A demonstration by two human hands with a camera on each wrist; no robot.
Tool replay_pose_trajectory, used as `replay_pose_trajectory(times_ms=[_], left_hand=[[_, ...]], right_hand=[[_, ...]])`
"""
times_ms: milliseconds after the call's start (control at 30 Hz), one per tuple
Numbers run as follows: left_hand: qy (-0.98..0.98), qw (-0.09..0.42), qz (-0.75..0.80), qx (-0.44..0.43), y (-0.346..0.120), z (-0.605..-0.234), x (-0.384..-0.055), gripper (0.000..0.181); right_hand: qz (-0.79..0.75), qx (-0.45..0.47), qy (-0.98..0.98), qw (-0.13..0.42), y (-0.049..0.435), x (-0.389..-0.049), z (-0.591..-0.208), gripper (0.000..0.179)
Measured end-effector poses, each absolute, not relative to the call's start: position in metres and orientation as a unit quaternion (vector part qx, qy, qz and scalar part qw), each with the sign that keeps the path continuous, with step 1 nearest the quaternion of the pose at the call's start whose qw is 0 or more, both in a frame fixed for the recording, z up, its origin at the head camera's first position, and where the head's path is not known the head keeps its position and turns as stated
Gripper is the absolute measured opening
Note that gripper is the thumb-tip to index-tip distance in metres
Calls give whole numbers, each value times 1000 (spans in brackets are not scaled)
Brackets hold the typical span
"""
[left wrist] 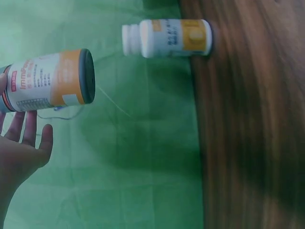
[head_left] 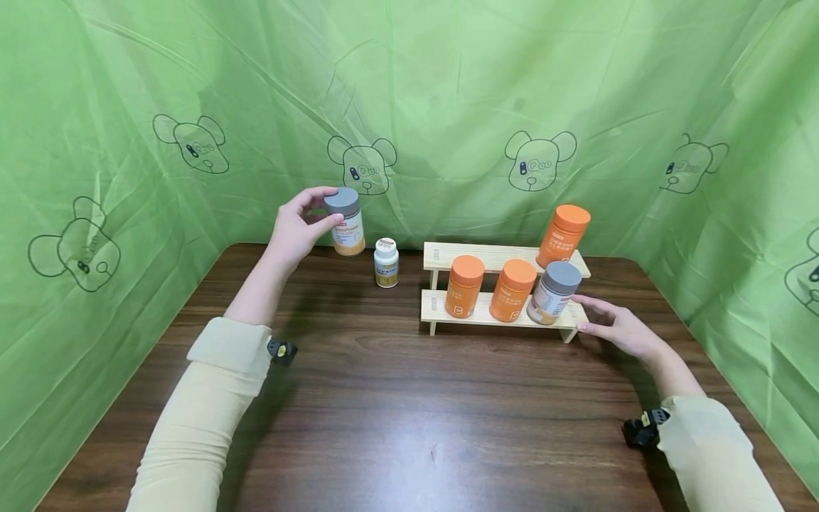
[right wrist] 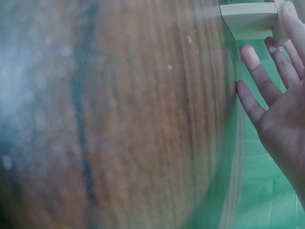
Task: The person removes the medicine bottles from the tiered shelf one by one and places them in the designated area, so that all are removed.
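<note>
My left hand (head_left: 297,226) holds a grey-lidded supplement jar (head_left: 348,231) up above the back left of the table, thumb and fingers around its lid. In the left wrist view that jar (left wrist: 52,81) has a white and orange label. Just to its right, a small white pill bottle (head_left: 387,264) stands on the table. My right hand (head_left: 617,328) pinches the right end of a two-step wooden display rack (head_left: 473,319), thumb in front and fingers behind. On the lower step stand two orange jars (head_left: 464,288) and another grey-lidded jar (head_left: 554,293).
One more orange jar (head_left: 563,236) stands at the right of the rack's upper step. The dark wooden table (head_left: 384,412) stretches in front of the rack. A green cloth (head_left: 448,85) with bear-head drawings hangs behind and at both sides.
</note>
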State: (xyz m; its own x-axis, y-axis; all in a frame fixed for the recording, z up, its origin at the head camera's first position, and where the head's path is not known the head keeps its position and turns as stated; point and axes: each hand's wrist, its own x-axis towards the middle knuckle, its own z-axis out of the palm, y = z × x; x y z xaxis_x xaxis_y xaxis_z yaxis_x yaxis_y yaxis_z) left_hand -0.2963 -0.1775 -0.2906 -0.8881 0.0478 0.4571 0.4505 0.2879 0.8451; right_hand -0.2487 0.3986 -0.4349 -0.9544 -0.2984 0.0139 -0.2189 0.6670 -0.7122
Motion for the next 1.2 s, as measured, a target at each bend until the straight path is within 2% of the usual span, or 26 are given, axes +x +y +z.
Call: replay_pose_trajectory(times_ms=[267,600,900,1200], left_hand=[[-796,178,-565,-123,-193,-325,-317,47],[-800,185,-561,-107,-188,-340,-310,44],[-823,200,-524,-91,-197,-387,-340,45],[-811,169,-549,-109,-196,-402,-346,47]], right_hand=[[-389,-135,909,56,398,-248,-434,59],[-393,-136,907,58,402,-250,-437,59],[-377,-135,915,48,403,-252,-440,58],[-373,-145,916,38,405,-252,-441,56]])
